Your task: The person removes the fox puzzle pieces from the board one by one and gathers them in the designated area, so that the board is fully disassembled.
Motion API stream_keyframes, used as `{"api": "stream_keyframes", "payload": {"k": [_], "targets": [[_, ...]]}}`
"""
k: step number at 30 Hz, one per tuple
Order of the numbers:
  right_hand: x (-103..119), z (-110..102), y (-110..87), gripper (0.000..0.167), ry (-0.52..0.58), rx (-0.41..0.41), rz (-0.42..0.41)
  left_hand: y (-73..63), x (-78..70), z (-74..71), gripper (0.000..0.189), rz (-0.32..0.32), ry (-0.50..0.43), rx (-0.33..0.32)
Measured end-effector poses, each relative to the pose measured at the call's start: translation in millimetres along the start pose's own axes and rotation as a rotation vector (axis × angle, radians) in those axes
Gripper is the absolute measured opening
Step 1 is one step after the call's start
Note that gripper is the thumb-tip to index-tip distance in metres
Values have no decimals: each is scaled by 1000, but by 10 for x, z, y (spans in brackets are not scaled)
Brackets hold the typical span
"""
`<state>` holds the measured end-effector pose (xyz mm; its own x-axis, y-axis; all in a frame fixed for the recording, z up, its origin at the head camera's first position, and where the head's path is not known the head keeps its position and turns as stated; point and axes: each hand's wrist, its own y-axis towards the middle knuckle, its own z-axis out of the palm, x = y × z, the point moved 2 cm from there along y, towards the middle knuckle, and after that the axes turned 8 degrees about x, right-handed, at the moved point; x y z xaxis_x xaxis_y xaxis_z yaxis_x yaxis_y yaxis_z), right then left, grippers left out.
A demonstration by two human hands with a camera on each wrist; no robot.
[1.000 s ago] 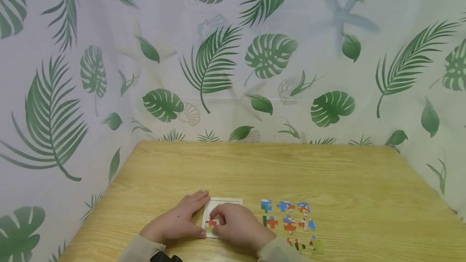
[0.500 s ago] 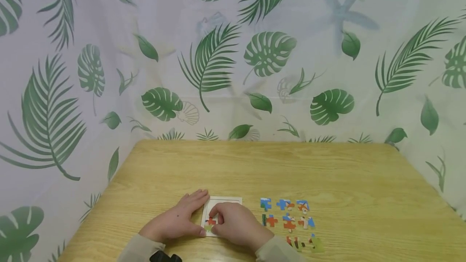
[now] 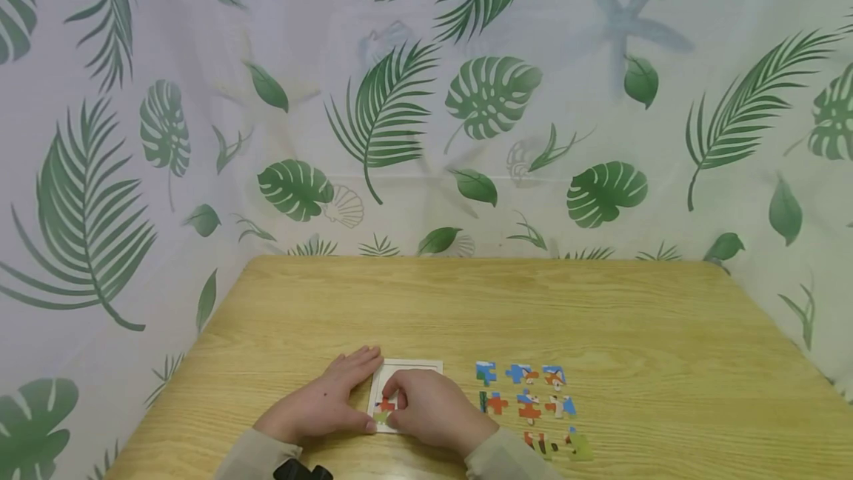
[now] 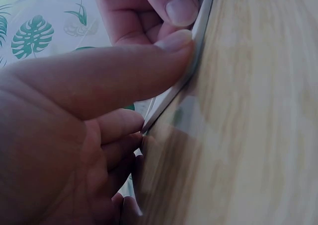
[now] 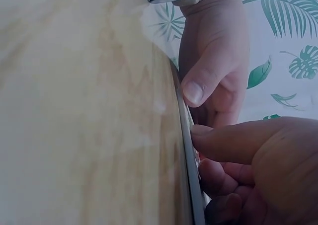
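Note:
A small white puzzle tray lies flat on the table, with pieces showing red and green in its near left corner. My left hand lies along the tray's left side, fingers extended towards the far corner and thumb at the near one. In the left wrist view, the left thumb touches the tray's edge. Over the tray, my right hand has curled fingers, its thumb and index finger at a red puzzle piece. That hand covers much of the tray's interior.
Right of the tray, several loose jigsaw pieces lie in rough rows, among them a blue piece, an orange piece and a green piece. The wooden table meets a leaf-patterned curtain at its far edge.
Both hands keep nearly the same position at the tray, and the loose pieces stay put. The head view has shifted very slightly.

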<state>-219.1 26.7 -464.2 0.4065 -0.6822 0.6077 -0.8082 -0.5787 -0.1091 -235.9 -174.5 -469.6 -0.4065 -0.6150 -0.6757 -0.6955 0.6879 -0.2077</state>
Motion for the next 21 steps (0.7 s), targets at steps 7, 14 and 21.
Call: {"api": "stream_keyframes", "payload": {"k": [7,14,21], "targets": [[17,2,6,22,17,-6,11,8,17,8,100,-11,-16,-1],[28,41,14,20,82,-38,40,-1,12,7,100,3,-19,-5],[32,53,24,10,173,-89,21,-6,4,7,99,4,-20,-1]]}}
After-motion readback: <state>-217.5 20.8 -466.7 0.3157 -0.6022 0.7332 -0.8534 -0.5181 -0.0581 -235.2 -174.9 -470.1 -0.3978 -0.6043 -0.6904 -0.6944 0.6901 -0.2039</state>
